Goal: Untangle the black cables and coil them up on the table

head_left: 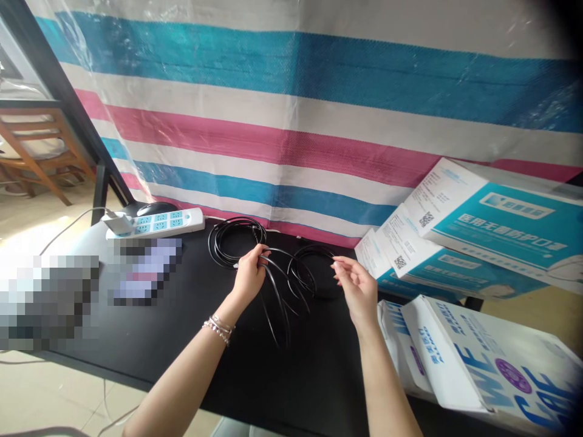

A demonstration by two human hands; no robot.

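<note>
A long black cable [281, 301] lies in loops over the middle of the black table. My left hand [248, 274], with bracelets at the wrist, is closed on several strands, which arc down to the right. Behind it, a round coil of the cable [211, 241] rests near the striped sheet. My right hand [357, 286] pinches one strand between thumb and fingertips at the right side of a smaller loop. The two hands are apart, with loops of cable between them. The cable's ends cannot be made out.
A white power strip [187, 221] with a plug in it lies at the back left, beside a dark mouse [157, 208]. Blue-and-white mask boxes [505, 227] and white cartons [492, 358] are stacked at right. A striped plastic sheet [282, 145] hangs behind.
</note>
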